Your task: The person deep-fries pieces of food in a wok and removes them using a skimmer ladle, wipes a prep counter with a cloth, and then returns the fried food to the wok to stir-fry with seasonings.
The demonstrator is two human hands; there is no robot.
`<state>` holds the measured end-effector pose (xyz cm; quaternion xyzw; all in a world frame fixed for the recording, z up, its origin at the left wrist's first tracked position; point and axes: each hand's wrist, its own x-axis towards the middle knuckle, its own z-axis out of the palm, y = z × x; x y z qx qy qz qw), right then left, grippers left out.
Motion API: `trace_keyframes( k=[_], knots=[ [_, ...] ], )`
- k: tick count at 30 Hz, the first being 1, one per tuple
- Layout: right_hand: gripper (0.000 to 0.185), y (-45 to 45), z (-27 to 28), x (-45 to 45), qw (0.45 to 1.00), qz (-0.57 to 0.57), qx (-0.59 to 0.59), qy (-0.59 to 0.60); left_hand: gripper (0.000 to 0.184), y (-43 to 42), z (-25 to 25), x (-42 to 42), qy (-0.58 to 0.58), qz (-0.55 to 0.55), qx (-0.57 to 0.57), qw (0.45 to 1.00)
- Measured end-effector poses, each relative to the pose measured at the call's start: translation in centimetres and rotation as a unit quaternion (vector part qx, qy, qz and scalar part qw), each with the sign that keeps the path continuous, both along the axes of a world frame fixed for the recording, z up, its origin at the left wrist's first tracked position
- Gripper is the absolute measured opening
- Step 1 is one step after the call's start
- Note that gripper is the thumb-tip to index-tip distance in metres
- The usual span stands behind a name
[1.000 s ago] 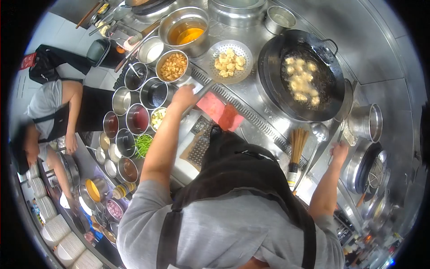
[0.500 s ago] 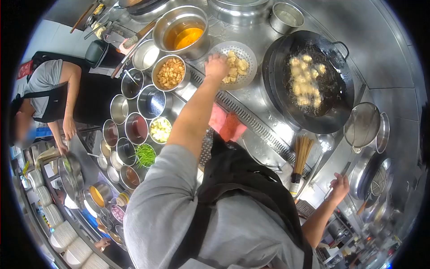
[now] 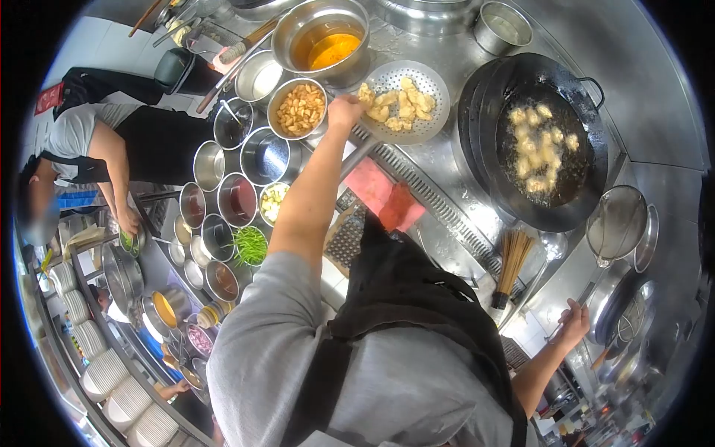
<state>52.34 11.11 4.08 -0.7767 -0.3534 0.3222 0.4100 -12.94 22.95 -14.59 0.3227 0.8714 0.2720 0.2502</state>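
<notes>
My left hand (image 3: pixel 347 112) is at the left rim of a perforated ladle (image 3: pixel 439 119) holding pale fried pieces (image 3: pixel 406 103). Its fingers are pinched beside one piece; what is between them is too small to tell. At the lower right, my right hand (image 3: pixel 575 322) has its fingers loosely round the thin handle of a round mesh strainer (image 3: pixel 617 222). The strainer lies right of a black wok (image 3: pixel 514 205), where more battered pieces (image 3: pixel 538 153) float in bubbling oil. Left of my left hand stands a metal pot of browned cubes (image 3: pixel 300 109).
Metal pots with sauces, chopped greens (image 3: pixel 250 246) and pale cubes (image 3: pixel 274 201) stand left of my forearm. A bamboo brush (image 3: pixel 514 261) and a steel ladle (image 3: pixel 553 246) lie below the wok. Pink cloth (image 3: pixel 369 182) sits by the counter edge. A co-worker (image 3: pixel 97 141) bends at the far left.
My left hand went from near the ladle's handle onto the fried pieces, then to its left rim; the pieces are more spread. My right hand moved down with the strainer, away from the wok's edge.
</notes>
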Motion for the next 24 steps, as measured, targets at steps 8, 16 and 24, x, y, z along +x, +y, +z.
trace_keyframes(
  k=[8,16,24],
  knots=[
    [0.015,-0.7,0.0,0.4,1.000,0.015,-0.006,-0.008,0.055,4.2,0.9,0.9,0.075,-0.121,-0.012,0.990],
    [0.014,-1.9,-0.7,2.6,0.998,0.044,-0.044,-0.001,0.045,5.1,2.0,1.3,0.091,-0.208,-0.061,0.972],
    [0.013,-1.6,-0.6,1.9,0.998,0.039,-0.047,-0.007,0.035,5.1,3.8,1.8,0.227,-0.153,0.057,0.960]
  ],
)
